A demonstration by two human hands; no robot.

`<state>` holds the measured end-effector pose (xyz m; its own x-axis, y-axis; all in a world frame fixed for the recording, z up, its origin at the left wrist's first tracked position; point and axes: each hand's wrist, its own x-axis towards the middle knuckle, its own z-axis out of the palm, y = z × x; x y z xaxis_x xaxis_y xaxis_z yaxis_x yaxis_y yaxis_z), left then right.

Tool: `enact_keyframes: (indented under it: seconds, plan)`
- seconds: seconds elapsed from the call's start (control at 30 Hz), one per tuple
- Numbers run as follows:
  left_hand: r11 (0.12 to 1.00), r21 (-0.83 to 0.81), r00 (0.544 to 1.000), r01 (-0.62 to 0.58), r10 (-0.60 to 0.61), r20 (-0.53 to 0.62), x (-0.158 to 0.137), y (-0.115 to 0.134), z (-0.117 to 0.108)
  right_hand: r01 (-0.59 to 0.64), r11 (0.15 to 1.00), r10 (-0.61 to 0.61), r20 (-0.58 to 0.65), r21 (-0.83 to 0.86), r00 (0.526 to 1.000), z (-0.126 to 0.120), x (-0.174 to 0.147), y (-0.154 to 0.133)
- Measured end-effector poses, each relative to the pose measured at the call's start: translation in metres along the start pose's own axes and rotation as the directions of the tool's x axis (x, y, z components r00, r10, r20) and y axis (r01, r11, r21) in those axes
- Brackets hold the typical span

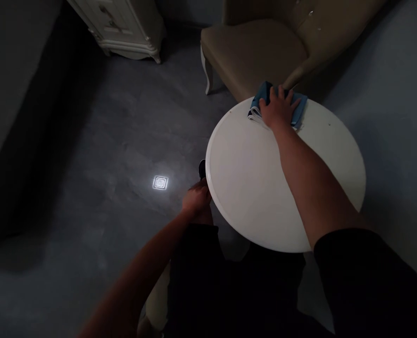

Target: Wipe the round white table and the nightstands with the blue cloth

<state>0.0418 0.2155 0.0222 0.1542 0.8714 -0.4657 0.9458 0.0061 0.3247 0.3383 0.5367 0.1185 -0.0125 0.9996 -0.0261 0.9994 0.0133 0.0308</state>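
My right hand (pixel 277 107) lies on a folded blue cloth (pixel 301 105) with white edges, its fingers spread and pressed down over it. Beneath the cloth is the far part of a round white table top (pixel 250 178). My right forearm reaches across the table from the lower right. At the table's left rim is my left hand (pixel 196 199), low beside the edge and close to my bent leg. Its fingers are mostly hidden, so whether it grips the rim cannot be made out.
A beige upholstered chair (pixel 253 49) stands just behind the table. A white cabinet (pixel 127 28) with a drawer handle is at the back left. A bright square light patch (pixel 160 182) shows on the dark grey floor (pixel 124 126). A dark grey surface (pixel 11 70) borders the left side.
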Motion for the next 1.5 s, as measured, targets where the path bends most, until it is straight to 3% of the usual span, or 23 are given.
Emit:
enact_keyframes:
  seconds: [0.17, 0.3, 0.43, 0.73, 0.83, 0.9, 0.97, 1.07, 1.37, 1.5]
  plan:
    - [1.0, 0.007, 1.0, 0.014, -0.014, 0.0, 0.001, -0.001, -0.001, -0.021, 0.999, 0.02, -0.003, -0.039, 1.0, -0.008, 0.007, 0.002]
    - [1.0, 0.009, 1.0, 0.023, -0.023, -0.004, 0.0, 0.004, -0.002, -0.011, 1.0, 0.011, -0.013, 0.01, 1.0, 0.0, -0.032, -0.001]
    - [0.999, 0.006, 0.999, 0.047, -0.047, -0.015, -0.004, 0.008, 0.0, 0.042, 0.995, -0.039, -0.035, 0.087, 0.999, 0.011, -0.116, -0.011]
    - [0.999, 0.021, 0.995, 0.036, -0.034, -0.098, -0.015, 0.004, 0.028, 0.181, 0.972, -0.187, 0.028, 0.149, 0.982, 0.013, -0.379, -0.053]
    - [0.999, 0.04, 0.994, 0.022, -0.018, -0.104, -0.016, 0.004, 0.037, 0.226, 0.959, -0.235, 0.035, 0.173, 0.971, 0.019, -0.43, -0.063]
    - [0.999, 0.045, 0.996, 0.003, 0.001, -0.094, -0.015, 0.005, 0.039, 0.237, 0.954, -0.25, 0.053, 0.181, 0.967, 0.02, -0.439, -0.064]
    - [0.999, 0.037, 0.996, -0.015, 0.018, -0.086, -0.014, 0.005, 0.039, 0.232, 0.957, -0.247, 0.068, 0.176, 0.967, 0.019, -0.425, -0.064]
    - [0.999, 0.018, 0.996, -0.049, 0.051, -0.079, -0.011, 0.004, 0.038, 0.201, 0.968, -0.213, 0.072, 0.151, 0.974, 0.013, -0.368, -0.061]
    - [0.992, -0.005, 0.986, -0.126, 0.125, -0.113, -0.001, -0.004, 0.031, 0.016, 0.991, -0.013, -0.024, 0.13, 1.0, 0.014, -0.109, -0.046]
    - [0.992, -0.049, 0.985, -0.116, 0.109, -0.131, 0.003, -0.011, 0.025, 0.0, 0.998, 0.0, -0.012, 0.063, 1.0, 0.016, -0.022, -0.044]
